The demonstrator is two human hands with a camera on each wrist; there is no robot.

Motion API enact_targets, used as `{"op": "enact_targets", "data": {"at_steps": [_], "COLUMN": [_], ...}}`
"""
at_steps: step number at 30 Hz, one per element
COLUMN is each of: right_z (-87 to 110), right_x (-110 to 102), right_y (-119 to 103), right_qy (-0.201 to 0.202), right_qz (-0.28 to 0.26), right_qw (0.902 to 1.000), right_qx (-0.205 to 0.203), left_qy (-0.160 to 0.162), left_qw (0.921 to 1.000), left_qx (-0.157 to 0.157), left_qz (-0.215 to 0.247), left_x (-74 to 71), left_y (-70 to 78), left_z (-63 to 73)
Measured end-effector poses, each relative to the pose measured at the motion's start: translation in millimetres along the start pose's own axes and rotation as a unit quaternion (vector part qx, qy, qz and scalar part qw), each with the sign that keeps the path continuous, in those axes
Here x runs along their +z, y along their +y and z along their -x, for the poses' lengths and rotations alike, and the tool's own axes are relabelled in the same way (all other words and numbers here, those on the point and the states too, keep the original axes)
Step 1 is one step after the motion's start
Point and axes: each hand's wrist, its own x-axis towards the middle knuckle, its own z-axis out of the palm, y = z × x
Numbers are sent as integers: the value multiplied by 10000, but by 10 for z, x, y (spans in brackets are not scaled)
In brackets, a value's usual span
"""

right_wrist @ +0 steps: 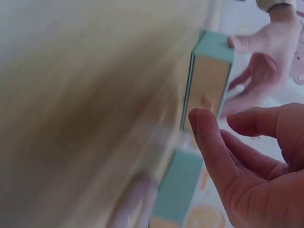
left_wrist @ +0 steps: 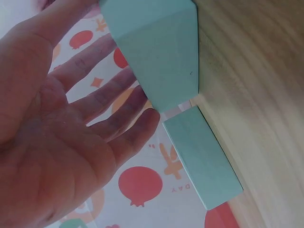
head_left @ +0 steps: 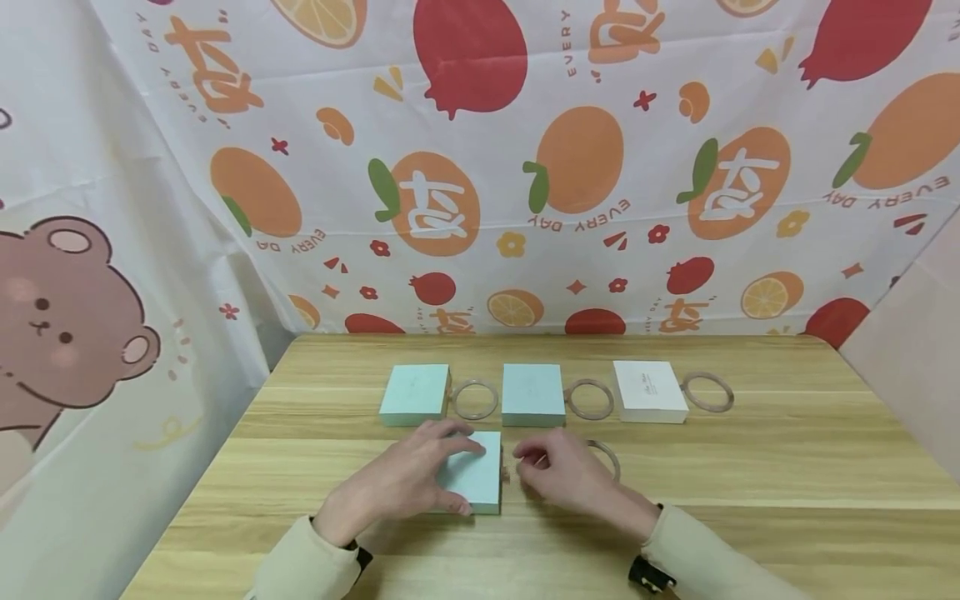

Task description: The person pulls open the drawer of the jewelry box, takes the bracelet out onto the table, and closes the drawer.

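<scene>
A mint-green box lies at the front of the table, with a tan end and a small pull tab facing right. My left hand rests over its left part, fingers spread and fairly straight, thumb at the near edge. The left wrist view shows those fingers alongside the box, palm bare. Just right of the tab is my right hand. Its thumb and fingertips come near each other with a gap and nothing between them. A greyish bangle lies partly hidden behind the right hand.
Behind stand two more mint boxes and a white box in a row. To the right of each lies a bangle. A fruit-print cloth hangs behind the wooden table.
</scene>
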Motion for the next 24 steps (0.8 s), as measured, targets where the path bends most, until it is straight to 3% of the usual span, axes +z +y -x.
{"op": "enact_targets", "data": {"at_steps": [13, 18, 24], "right_z": [292, 395, 468], "right_x": [-607, -735, -816], "right_y": [345, 481, 600], "right_qy": [786, 1049, 1115], "right_qz": [91, 236, -21], "right_qw": [9964, 9930, 9902], "right_qx": [304, 497, 838], "left_qy": [-104, -102, -44], "left_qw": [9998, 9988, 9972], "left_qx": [160, 291, 412], "left_qz": [-95, -370, -619], "left_x": [85, 118, 153], "left_y": [161, 264, 337], "left_z": [-166, -262, -348]}}
